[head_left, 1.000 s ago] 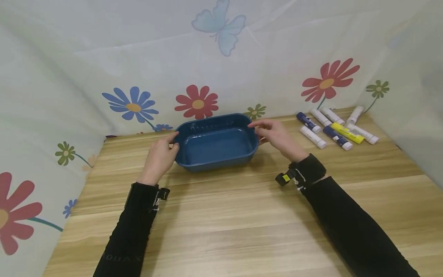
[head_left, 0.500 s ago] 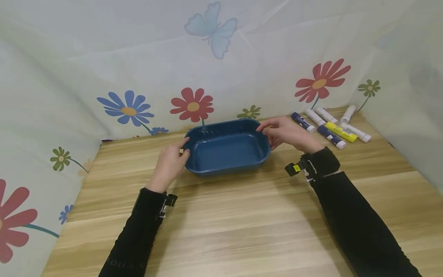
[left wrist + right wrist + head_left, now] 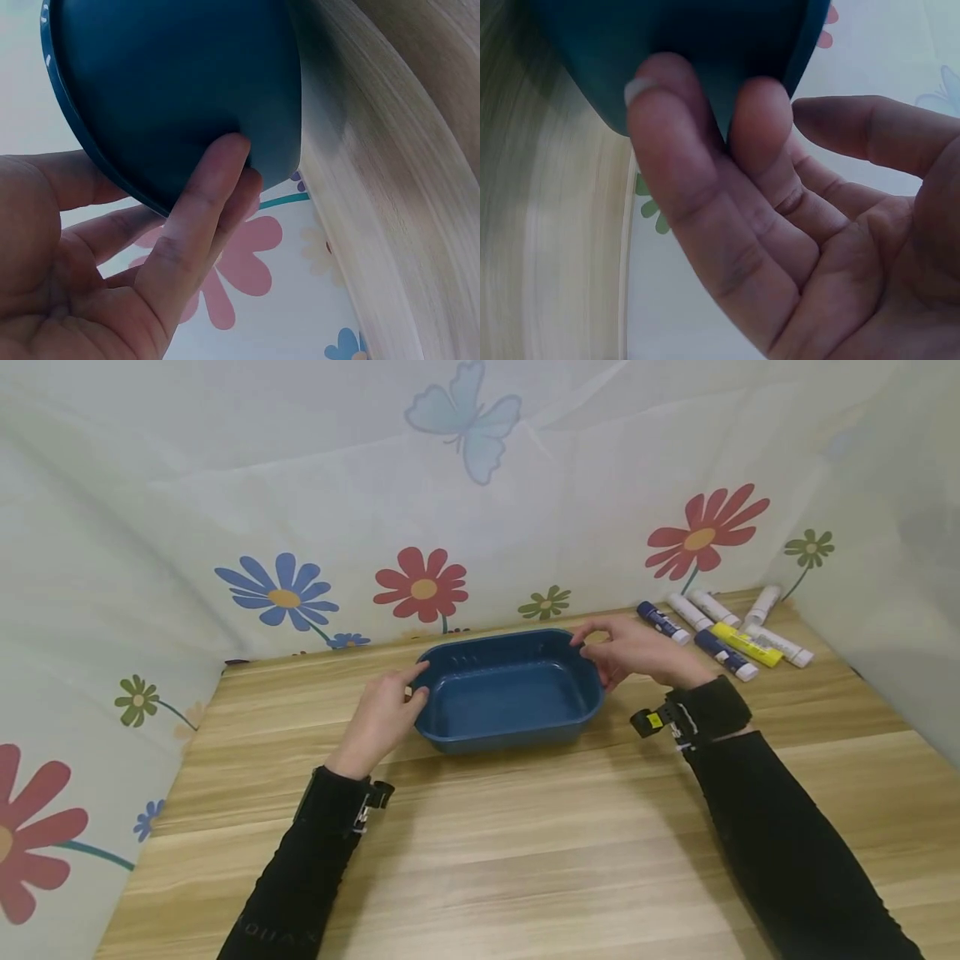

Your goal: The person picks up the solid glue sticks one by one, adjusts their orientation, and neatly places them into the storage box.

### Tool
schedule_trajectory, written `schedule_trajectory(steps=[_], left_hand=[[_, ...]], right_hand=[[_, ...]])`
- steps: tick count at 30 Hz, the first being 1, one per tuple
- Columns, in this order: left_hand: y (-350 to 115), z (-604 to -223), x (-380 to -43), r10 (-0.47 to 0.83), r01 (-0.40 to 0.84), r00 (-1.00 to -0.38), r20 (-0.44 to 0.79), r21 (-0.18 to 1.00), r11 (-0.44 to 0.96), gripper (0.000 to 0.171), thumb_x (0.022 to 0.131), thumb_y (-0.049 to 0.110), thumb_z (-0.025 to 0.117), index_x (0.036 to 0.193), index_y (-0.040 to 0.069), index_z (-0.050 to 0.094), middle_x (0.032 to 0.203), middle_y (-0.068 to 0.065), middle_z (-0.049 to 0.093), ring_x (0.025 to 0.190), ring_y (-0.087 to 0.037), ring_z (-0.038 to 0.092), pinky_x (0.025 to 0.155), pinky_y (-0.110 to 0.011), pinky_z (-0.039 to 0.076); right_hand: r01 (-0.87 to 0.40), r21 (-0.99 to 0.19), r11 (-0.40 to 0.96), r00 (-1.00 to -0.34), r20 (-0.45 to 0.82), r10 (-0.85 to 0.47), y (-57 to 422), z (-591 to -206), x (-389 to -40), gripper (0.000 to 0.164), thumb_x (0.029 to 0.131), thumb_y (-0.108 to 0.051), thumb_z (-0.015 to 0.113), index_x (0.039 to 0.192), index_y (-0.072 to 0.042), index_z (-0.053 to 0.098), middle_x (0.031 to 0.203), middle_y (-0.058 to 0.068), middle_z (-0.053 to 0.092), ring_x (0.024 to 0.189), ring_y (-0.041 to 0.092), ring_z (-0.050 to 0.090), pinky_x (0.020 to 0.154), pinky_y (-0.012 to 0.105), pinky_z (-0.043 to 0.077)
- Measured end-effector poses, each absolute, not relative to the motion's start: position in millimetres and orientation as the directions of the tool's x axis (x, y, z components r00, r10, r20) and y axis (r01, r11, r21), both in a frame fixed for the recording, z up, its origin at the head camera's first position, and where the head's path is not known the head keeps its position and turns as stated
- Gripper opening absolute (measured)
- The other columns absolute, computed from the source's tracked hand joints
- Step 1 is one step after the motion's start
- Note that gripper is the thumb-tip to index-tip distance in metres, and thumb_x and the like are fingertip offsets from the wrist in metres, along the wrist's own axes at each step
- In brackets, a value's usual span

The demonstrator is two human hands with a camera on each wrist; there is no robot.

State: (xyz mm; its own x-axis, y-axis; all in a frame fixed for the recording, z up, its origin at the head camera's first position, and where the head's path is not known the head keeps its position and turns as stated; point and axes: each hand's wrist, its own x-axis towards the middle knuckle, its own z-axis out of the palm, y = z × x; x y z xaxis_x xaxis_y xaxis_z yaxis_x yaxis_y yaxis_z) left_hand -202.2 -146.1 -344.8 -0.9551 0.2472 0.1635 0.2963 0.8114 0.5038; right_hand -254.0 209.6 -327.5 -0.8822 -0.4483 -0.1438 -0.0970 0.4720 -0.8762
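A dark blue, rectangular plastic basin (image 3: pixel 513 697) with rounded corners is held level over the wooden table, nothing inside it. At its left end my left hand (image 3: pixel 381 717) grips the rim between thumb and fingers. In the left wrist view, fingers (image 3: pixel 196 201) press flat against the outer wall of the basin (image 3: pixel 180 82). The opposite end is gripped by my right hand (image 3: pixel 637 652), thumb near the rim. Fingertips (image 3: pixel 671 142) in the right wrist view bear on the outside of the basin (image 3: pixel 712 26).
Several glue sticks, among them a yellow one (image 3: pixel 746 645), a dark blue one (image 3: pixel 726 656) and a white one (image 3: pixel 780 646), lie at the back right of the table (image 3: pixel 480 860). A flower-printed curtain (image 3: pixel 337 510) stands along the back and both sides.
Both hands have brought the basin to the right and nearer to me, away from the back curtain. Their grips at the two ends look the same. The glue sticks have stayed put.
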Motion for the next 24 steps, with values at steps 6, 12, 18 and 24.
schedule_trajectory(steps=[6, 12, 18, 24], left_hand=[[-145.3, -347.2, -201.5, 0.259, 0.306, -0.952, 0.163, 0.506, 0.807, 0.038, 0.094, 0.018, 0.052, 0.131, 0.01, 0.049, 0.105, -0.013, 0.054, 0.076, -0.021, 0.05, 0.049, -0.031, 0.043], [-143.2, -352.0, -200.5, 0.272, 0.304, -0.952, 0.137, 0.495, 0.814, 0.038, 0.094, 0.019, 0.052, 0.131, 0.011, 0.049, 0.104, -0.013, 0.053, 0.074, -0.021, 0.049, 0.052, -0.031, 0.043], [-140.8, -351.6, -198.5, 0.27, 0.299, -0.954, 0.13, 0.491, 0.819, 0.039, 0.095, 0.021, 0.051, 0.132, 0.011, 0.048, 0.106, -0.013, 0.051, 0.073, -0.02, 0.049, 0.053, -0.031, 0.043], [-140.0, -350.6, -198.9, 0.278, 0.305, -0.952, 0.129, 0.492, 0.815, 0.039, 0.094, 0.022, 0.051, 0.132, 0.013, 0.048, 0.106, -0.012, 0.05, 0.076, -0.02, 0.049, 0.057, -0.032, 0.045]], right_hand=[[-0.096, -0.87, 0.484, -0.883, -0.15, -0.445, 210.7, -325.2, -253.6, 0.028, 0.095, -0.015, 0.05, 0.12, -0.003, 0.049, 0.066, 0.023, 0.055, 0.061, 0.04, 0.056, 0.061, 0.045, 0.054], [-0.105, -0.846, 0.522, -0.873, -0.173, -0.457, 210.5, -325.8, -254.1, 0.027, 0.095, -0.015, 0.048, 0.119, -0.002, 0.049, 0.064, 0.021, 0.055, 0.061, 0.04, 0.056, 0.065, 0.049, 0.053], [-0.102, -0.846, 0.523, -0.868, -0.182, -0.463, 212.4, -326.8, -254.1, 0.029, 0.096, -0.017, 0.048, 0.12, -0.002, 0.047, 0.065, 0.023, 0.054, 0.062, 0.041, 0.056, 0.065, 0.049, 0.053], [-0.106, -0.832, 0.545, -0.862, -0.196, -0.467, 213.8, -323.3, -253.2, 0.03, 0.096, -0.019, 0.049, 0.12, -0.001, 0.048, 0.064, 0.021, 0.054, 0.06, 0.036, 0.056, 0.064, 0.045, 0.053]])
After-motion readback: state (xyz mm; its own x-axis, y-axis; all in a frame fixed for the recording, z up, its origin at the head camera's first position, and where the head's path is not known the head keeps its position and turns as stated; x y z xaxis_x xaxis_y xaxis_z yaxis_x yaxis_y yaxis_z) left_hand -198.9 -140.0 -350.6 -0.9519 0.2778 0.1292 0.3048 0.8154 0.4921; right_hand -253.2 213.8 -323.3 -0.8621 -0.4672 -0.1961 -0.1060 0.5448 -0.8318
